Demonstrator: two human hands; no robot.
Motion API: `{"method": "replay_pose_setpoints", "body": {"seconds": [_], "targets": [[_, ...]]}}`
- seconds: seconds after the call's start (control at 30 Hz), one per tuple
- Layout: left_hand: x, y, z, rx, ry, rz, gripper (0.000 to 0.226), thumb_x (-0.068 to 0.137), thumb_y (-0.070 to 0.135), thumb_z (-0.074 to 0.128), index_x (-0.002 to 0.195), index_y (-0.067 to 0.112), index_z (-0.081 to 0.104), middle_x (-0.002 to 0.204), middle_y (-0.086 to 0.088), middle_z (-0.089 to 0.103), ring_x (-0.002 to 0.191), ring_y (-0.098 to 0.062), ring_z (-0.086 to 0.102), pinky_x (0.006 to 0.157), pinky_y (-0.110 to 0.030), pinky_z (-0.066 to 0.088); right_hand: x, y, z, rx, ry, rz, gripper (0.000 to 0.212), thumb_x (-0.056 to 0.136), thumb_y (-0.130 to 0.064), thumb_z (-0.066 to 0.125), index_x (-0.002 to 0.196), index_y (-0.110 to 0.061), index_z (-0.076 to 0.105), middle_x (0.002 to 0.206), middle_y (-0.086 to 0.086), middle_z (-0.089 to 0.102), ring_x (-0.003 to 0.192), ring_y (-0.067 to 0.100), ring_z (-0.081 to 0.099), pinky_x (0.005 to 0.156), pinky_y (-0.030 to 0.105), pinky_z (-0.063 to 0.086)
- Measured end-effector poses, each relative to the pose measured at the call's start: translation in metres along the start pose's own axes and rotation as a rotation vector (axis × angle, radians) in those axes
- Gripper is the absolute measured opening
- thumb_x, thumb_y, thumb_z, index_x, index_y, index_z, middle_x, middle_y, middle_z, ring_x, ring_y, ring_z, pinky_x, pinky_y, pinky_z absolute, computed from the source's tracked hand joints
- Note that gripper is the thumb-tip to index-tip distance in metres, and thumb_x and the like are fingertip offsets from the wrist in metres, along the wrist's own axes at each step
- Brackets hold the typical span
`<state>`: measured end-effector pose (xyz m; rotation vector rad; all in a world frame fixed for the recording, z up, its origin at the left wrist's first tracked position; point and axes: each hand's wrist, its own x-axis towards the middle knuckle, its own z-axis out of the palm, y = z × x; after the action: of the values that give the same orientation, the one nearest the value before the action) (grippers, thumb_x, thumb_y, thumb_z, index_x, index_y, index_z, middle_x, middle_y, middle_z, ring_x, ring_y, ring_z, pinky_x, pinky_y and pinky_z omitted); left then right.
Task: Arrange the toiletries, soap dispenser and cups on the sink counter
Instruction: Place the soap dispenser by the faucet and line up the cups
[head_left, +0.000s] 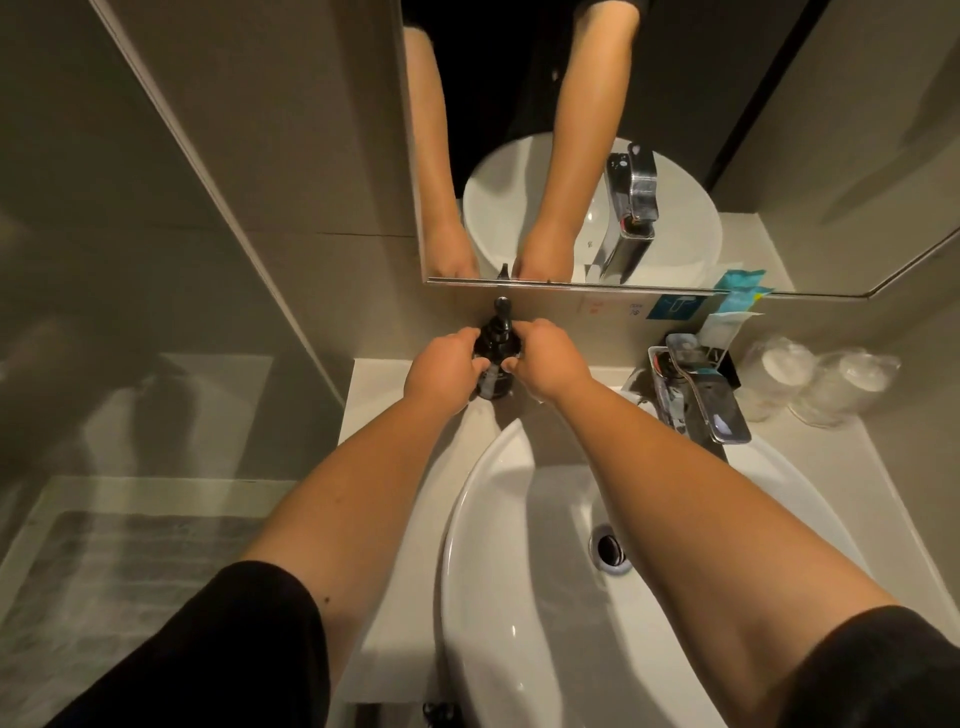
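Observation:
A black pump soap dispenser (496, 345) stands upright on the white counter (379, 384) at the back left of the basin, close to the wall under the mirror. My left hand (444, 366) grips its left side and my right hand (545, 361) grips its right side. Two clear cups (810, 379) wrapped in plastic sit at the back right of the counter. Toiletry packets in white and teal wrappers (727, 325) stand in a dark holder behind the tap. My fingers hide most of the bottle's body.
A white round basin (519, 519) with a chrome drain (608, 548) fills the near counter. A chrome tap (698, 395) stands right of my hands. The mirror (571, 130) hangs above. A grey bath mat (119, 582) lies on the floor to the left.

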<state>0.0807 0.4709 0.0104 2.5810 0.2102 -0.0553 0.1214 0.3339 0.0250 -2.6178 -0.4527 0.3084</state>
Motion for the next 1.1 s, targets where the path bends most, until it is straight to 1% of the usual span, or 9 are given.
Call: {"method": "replay_pose_setpoints", "body": {"seconds": [0.17,0.23,0.4,0.63,0.77,0.87,1.0,1.1], "targets": [[0.003,0.013,0.008,0.008,-0.010,0.021,0.038,0.092,0.024,0.058,0.128,0.014,0.053,0.112,-0.012,0.067,0.102,-0.032,0.061,0.083,-0.042,0.051,-0.006,0.009,-0.004,0.039,0.053,0.061,0.037,0.084,-0.010,0.068,0.119,-0.007,0.058,0.118,0.016,0.059,0.106,0.033,0.058,0.090,0.036,0.047],[0.003,0.017,0.010,0.006,-0.011,0.027,0.037,0.092,0.025,0.058,0.128,0.014,0.053,0.112,-0.012,0.067,0.101,-0.031,0.061,0.083,-0.043,0.051,-0.007,0.012,-0.006,0.048,0.064,0.089,0.038,0.084,-0.011,0.068,0.120,-0.007,0.057,0.119,0.015,0.059,0.107,0.033,0.058,0.090,0.037,0.047],[0.004,0.025,0.014,-0.002,-0.012,0.030,0.037,0.093,0.025,0.058,0.128,0.013,0.053,0.113,-0.012,0.066,0.102,-0.031,0.061,0.083,-0.043,0.051,-0.010,0.015,-0.010,0.011,0.077,0.122,0.038,0.085,-0.012,0.067,0.121,-0.007,0.058,0.117,0.016,0.059,0.107,0.034,0.058,0.089,0.039,0.048],[0.004,0.038,0.022,-0.012,-0.021,0.032,0.038,0.094,0.025,0.057,0.129,0.013,0.051,0.114,-0.011,0.066,0.100,-0.030,0.061,0.080,-0.041,0.052,-0.014,0.020,-0.017,-0.030,0.079,0.169,0.031,0.088,-0.009,0.063,0.119,-0.006,0.060,0.114,0.017,0.061,0.105,0.035,0.059,0.087,0.040,0.049],[0.004,0.043,0.025,-0.014,-0.018,0.032,0.037,0.094,0.026,0.056,0.129,0.013,0.051,0.114,-0.011,0.065,0.101,-0.030,0.061,0.075,-0.038,0.048,-0.016,0.021,-0.020,0.003,0.092,0.199,0.027,0.086,-0.005,0.062,0.113,-0.009,0.065,0.107,0.015,0.067,0.099,0.034,0.062,0.084,0.041,0.053],[0.004,0.044,0.026,-0.011,-0.014,0.030,0.041,0.095,0.026,0.056,0.132,0.013,0.049,0.117,-0.011,0.064,0.103,-0.030,0.060,0.075,-0.038,0.047,-0.017,0.022,-0.022,0.039,0.090,0.217,0.023,0.087,-0.005,0.060,0.109,-0.011,0.067,0.103,0.013,0.069,0.096,0.032,0.063,0.083,0.040,0.054],[0.003,0.045,0.027,0.001,-0.009,0.025,0.041,0.095,0.027,0.056,0.133,0.013,0.048,0.117,-0.011,0.064,0.103,-0.030,0.060,0.075,-0.037,0.046,-0.018,0.023,-0.022,0.051,0.084,0.219,0.023,0.088,-0.006,0.060,0.109,-0.013,0.067,0.103,0.012,0.069,0.096,0.031,0.063,0.081,0.036,0.052],[0.003,0.045,0.027,0.005,-0.006,0.025,0.041,0.095,0.027,0.056,0.132,0.013,0.049,0.117,-0.011,0.064,0.103,-0.030,0.060,0.077,-0.038,0.048,-0.018,0.022,-0.022,0.056,0.083,0.224,0.023,0.088,-0.006,0.061,0.109,-0.014,0.067,0.104,0.011,0.069,0.096,0.030,0.063,0.081,0.036,0.052]]}}
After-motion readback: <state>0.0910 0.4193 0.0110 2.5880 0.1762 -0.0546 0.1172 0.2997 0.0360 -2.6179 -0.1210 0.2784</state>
